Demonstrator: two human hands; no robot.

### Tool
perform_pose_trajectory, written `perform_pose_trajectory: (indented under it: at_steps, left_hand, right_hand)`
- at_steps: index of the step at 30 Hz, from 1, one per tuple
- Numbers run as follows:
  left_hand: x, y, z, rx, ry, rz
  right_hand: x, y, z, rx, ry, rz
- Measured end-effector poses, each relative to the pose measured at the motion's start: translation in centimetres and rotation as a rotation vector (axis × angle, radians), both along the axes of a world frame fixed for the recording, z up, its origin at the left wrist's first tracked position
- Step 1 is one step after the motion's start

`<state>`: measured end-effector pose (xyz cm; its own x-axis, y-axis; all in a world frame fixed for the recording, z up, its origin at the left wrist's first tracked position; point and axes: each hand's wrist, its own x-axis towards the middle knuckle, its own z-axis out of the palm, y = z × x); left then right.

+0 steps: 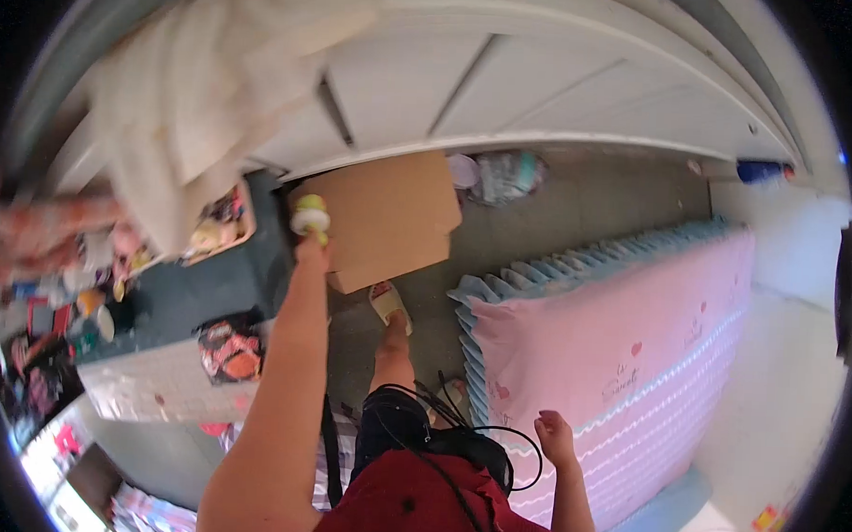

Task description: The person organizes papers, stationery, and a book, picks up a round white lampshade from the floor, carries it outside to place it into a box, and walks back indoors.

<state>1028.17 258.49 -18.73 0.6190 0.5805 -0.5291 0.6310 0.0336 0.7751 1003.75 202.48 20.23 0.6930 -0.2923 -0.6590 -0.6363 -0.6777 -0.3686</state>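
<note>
Left hand (313, 252) grips a green-and-white object (310, 216), held above the cardboard (386, 213). Right hand (556, 437), nothing visible in it, fingers loosely curled, is near the pink bed (620, 357). Cardboard lies on the floor (607, 193).

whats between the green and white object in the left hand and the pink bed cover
Between the object and the cover, the head view shows brown cardboard, then grey floor.
</note>
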Motion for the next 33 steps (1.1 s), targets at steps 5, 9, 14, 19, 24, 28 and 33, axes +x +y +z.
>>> perform_pose_trajectory:
  at_steps: [5,9,14,19,24,28,33]
  left_hand:
    - [5.0,1.6,2.3,-0.42,0.229,0.306]
    - [6.9,-1.8,8.6,-0.266,0.439,0.287]
    - [2.5,-5.4,10.2,0.123,0.405,-0.377]
    - [-4.3,-12.7,13.1,0.254,0.339,-0.878]
    - [-10.0,-21.3,21.9,-0.091,0.352,-0.931]
    - [-14.8,-25.6,21.6,-0.075,0.327,-1.045]
    - [-19.1,-31.0,24.7,0.17,0.356,-1.32]
  right_hand:
    - [3.7,3.5,2.2,-0.015,0.02,-0.05]
    - [3.3,4.2,2.2,0.087,0.011,-0.118]
    - [0.4,2.6,2.7,0.073,-0.008,-0.173]
    - [-6.4,-1.2,3.3,0.051,-0.083,-0.258]
    - [-17.3,-6.1,2.2,0.01,-0.139,-0.376]
    - [-29.0,-10.4,-0.5,-0.04,-0.179,-0.517]
    - [-45.3,-10.9,-3.2,-0.158,-0.279,-0.961]
